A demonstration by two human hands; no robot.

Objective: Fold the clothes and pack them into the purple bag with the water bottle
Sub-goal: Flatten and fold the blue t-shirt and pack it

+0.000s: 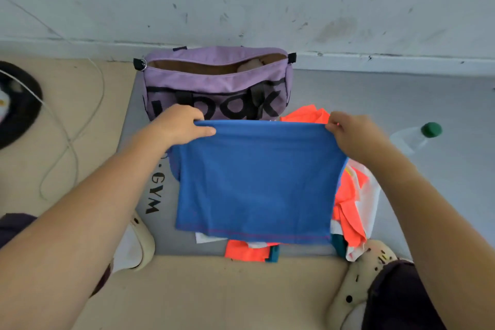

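Head view: your left hand (182,126) and right hand (348,132) sit at mid-frame, each pinching one top corner of a blue garment (254,182). The fingers of both hands are curled over its folded upper edge, and the cloth hangs down toward the lower centre as a flat, near-square panel.

The blue fabric looks like soft, matte knit, with a stitched hem along the bottom. Under and to the right of it lies a crumpled heap of orange and white clothes (351,195), thin and slightly shiny.

Just above your hands, at upper centre, the purple bag (217,83) stands against the wall. It is a barrel-shaped woven bag with black lettering, its top unzipped and something pale inside. At the right edge, the water bottle (415,136) lies on its side, clear plastic with a green cap, well apart from the bag. Everything rests on a grey mat (158,233) on the floor.

To fold well, keep the top edge taut and level between both hands. Lay the panel down flat before halving it, so the sides meet squarely and the bundle comes out narrower than the bag's opening.
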